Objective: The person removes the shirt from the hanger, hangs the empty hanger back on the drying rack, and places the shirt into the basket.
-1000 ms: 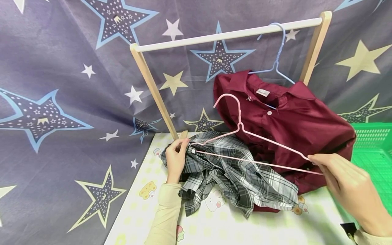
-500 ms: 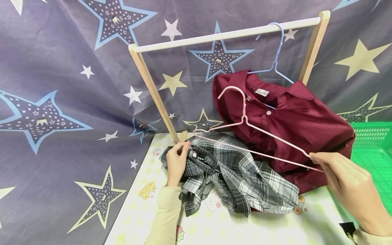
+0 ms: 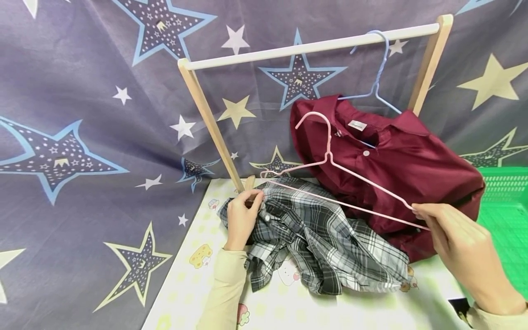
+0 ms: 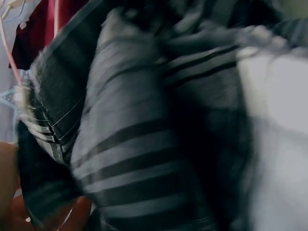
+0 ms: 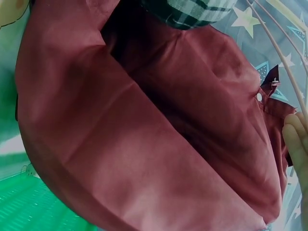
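Observation:
My left hand [image 3: 243, 215] pinches the grey, black and white plaid shirt [image 3: 315, 220] near a white button, at its left end. The shirt lies crumpled on the table, and its folds fill most of the left wrist view. In my right hand [image 3: 464, 252], thumb and fingers pinch the right end of a pink wire hanger [image 3: 329, 140]. This hanger slants over the plaid shirt, hook up, its left end just above and right of my left hand. Behind it a maroon shirt [image 3: 396, 169] hangs on a blue hanger [image 3: 381, 68]; it fills the right wrist view.
A small rack with a white rail [image 3: 280, 53] and wooden posts [image 3: 210, 126] stands at the back of the patterned table [image 3: 202, 284]. At the right is a green plastic basket [image 3: 501, 220]. A star-printed curtain [image 3: 99, 192] covers the back and left.
The pink hanger's left end has come away from beside my left hand and risen above the plaid shirt. Its hook has shifted up and to the right. Both hands keep their pinch.

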`<state>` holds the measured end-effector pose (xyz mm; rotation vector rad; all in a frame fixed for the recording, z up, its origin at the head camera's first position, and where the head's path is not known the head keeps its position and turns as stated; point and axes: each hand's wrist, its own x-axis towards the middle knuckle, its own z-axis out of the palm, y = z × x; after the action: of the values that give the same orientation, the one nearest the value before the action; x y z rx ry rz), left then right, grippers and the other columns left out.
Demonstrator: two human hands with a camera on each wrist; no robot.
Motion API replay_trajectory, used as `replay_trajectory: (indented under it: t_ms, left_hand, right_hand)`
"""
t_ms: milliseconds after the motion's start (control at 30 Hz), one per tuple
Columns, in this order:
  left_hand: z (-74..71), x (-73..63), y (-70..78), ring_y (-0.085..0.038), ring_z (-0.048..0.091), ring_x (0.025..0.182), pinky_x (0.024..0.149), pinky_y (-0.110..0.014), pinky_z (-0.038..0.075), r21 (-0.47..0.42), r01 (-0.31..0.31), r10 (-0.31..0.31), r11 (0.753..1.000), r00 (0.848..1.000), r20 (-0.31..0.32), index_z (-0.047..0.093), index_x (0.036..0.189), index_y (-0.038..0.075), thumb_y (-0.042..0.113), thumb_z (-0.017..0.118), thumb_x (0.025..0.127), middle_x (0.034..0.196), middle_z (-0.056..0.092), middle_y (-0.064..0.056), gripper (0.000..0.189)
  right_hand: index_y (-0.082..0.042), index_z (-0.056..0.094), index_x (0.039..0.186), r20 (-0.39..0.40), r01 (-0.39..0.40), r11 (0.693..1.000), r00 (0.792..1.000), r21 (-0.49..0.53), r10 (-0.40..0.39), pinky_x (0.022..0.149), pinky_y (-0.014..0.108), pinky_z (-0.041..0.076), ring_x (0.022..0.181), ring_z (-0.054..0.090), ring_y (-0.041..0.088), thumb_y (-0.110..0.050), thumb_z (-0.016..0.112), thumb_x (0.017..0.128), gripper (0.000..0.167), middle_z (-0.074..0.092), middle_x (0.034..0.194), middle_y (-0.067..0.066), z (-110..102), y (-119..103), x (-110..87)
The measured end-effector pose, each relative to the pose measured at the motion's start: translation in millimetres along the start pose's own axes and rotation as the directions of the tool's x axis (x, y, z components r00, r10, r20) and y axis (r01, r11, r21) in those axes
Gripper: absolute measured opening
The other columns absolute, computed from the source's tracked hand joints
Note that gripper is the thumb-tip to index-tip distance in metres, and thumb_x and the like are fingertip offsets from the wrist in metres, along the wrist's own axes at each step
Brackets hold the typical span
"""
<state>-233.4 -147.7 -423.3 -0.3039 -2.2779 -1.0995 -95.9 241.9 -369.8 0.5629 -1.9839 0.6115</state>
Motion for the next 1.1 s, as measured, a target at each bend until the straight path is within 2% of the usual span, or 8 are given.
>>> replay_trajectory:
  t_ms: [133,233,400,500,600,767,900,1100]
  left_hand:
    - [-4.0,15.1,-0.1,-0.017,0.071,0.075,0.071,-0.033,0.059,0.012,-0.045,0.046,0.999,0.996,-0.078,0.076,0.101,0.011,0.02,0.069,0.094,0.092,0.073,-0.003,0.013]
    - [-6.1,26.0,-3.5,-0.02,0.07,0.084,0.076,-0.036,0.058,0.022,-0.069,0.072,0.997,0.984,-0.164,0.073,0.105,0.008,0.014,0.069,0.094,0.105,0.068,-0.007,0.013]
    - [-6.1,44.7,-15.5,-0.025,0.06,0.105,0.087,-0.044,0.054,-0.004,-0.071,0.066,0.998,0.945,-0.321,0.066,0.116,0.004,0.005,0.069,0.091,0.119,0.059,-0.012,0.026]
    - [-6.2,54.4,-20.7,-0.027,0.055,0.112,0.091,-0.044,0.05,-0.019,-0.051,0.04,0.999,0.924,-0.381,0.061,0.122,0.002,0.003,0.069,0.089,0.121,0.056,-0.014,0.034]
    - [-5.5,62.2,-24.7,-0.029,0.053,0.116,0.094,-0.042,0.05,-0.05,-0.013,-0.008,0.999,0.919,-0.394,0.055,0.13,0.002,0.004,0.069,0.089,0.125,0.053,-0.017,0.043]
    - [-2.7,72.5,-37.7,-0.028,0.056,0.119,0.095,-0.044,0.053,-0.133,0.084,-0.129,0.987,0.916,-0.38,0.051,0.138,0.003,0.006,0.069,0.09,0.127,0.055,-0.016,0.051]
    - [1.4,77.8,-47.2,-0.027,0.063,0.114,0.092,-0.046,0.055,-0.174,0.147,-0.2,0.974,0.915,-0.35,0.058,0.132,0.005,0.012,0.071,0.091,0.122,0.064,-0.015,0.043]
    - [6.1,79.2,-53.4,-0.031,0.071,0.096,0.09,-0.043,0.055,-0.115,0.184,-0.213,0.976,0.911,-0.352,0.07,0.112,0.005,0.016,0.074,0.09,0.105,0.074,-0.016,0.025]
  right_hand:
    - [0.001,0.073,0.102,-0.018,-0.002,1.0,1.0,-0.001,0.002,0.096,0.0,0.033,0.104,0.054,-0.014,-0.032,0.047,0.106,0.043,0.071,0.088,0.009,1,0,0.6]
    - [0.001,0.073,0.102,-0.03,0.0,1.0,1.0,-0.004,0.0,0.095,0.0,0.034,0.1,0.056,-0.011,-0.032,0.047,0.106,0.042,0.071,0.087,0.009,2,1,0.5]
    - [0.0,0.074,0.102,-0.04,0.005,1.0,0.999,-0.002,-0.005,0.095,0.0,0.034,0.097,0.058,-0.007,-0.032,0.048,0.105,0.041,0.071,0.087,0.009,3,2,-0.4]
    - [0.001,0.074,0.102,-0.045,0.008,1.0,0.999,0.004,-0.008,0.095,0.001,0.035,0.097,0.059,-0.007,-0.031,0.049,0.105,0.04,0.071,0.087,0.009,3,2,-0.9]
    - [0.001,0.074,0.102,-0.051,0.009,1.0,0.999,0.007,-0.009,0.095,0.001,0.035,0.097,0.059,-0.007,-0.031,0.049,0.105,0.04,0.071,0.087,0.009,3,2,-1.1]
    - [0.0,0.074,0.102,-0.049,0.012,1.0,0.999,0.005,-0.012,0.094,0.002,0.036,0.092,0.061,-0.001,-0.03,0.049,0.105,0.039,0.071,0.087,0.009,5,1,0.6]
    - [0.001,0.074,0.102,-0.044,0.014,1.0,0.999,0.002,-0.014,0.094,0.002,0.036,0.089,0.062,0.004,-0.029,0.048,0.106,0.039,0.071,0.087,0.009,7,0,4.1]
    - [0.003,0.072,0.101,-0.052,0.007,1.0,0.999,-0.001,-0.007,0.094,0.001,0.035,0.088,0.06,0.004,-0.031,0.047,0.106,0.043,0.071,0.086,0.011,10,-6,9.9]
